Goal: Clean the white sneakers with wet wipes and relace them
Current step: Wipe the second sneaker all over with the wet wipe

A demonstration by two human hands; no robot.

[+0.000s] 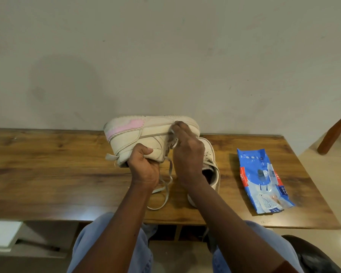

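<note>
L hand grips shoe at heel, long side across; R hand pinches wipe near toe.

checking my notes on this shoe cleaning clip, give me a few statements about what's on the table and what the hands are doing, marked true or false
1. The left hand grips the raised sneaker at its collar. True.
2. The raised sneaker is held sole down. False: it is turned over, with its sole facing up toward the wall.
3. The right hand presses a small white wipe against the raised sneaker's side. True.
4. The blue wipes packet lies to the left of both sneakers. False: it lies to their right, on the wooden table.
5. The second sneaker is held in the air too. False: it sits on the table behind the right hand.
</note>
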